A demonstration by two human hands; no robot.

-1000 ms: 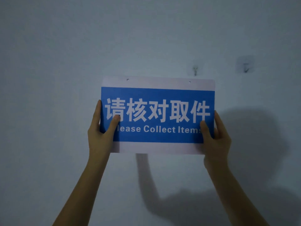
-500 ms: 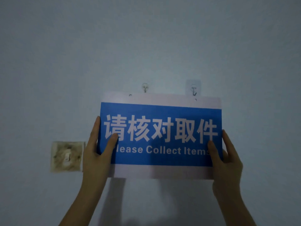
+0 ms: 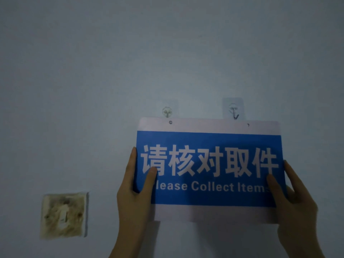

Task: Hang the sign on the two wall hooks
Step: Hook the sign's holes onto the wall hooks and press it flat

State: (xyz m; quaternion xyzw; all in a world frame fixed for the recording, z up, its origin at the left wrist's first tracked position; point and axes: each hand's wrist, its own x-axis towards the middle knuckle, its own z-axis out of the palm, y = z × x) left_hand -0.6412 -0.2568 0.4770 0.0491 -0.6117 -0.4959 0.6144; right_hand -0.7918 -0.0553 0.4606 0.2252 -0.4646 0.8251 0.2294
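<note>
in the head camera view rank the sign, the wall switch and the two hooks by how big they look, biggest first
1. Sign, by far the largest.
2. Wall switch.
3. Left hook and right hook: both tiny and about alike, so no ranking between them.

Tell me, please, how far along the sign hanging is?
Done: the sign is lifted to the wall, its top edge just under both hooks. In hand: left hand and right hand grip its sides. Left: both holes sit below the hooks, unhooked.
</note>
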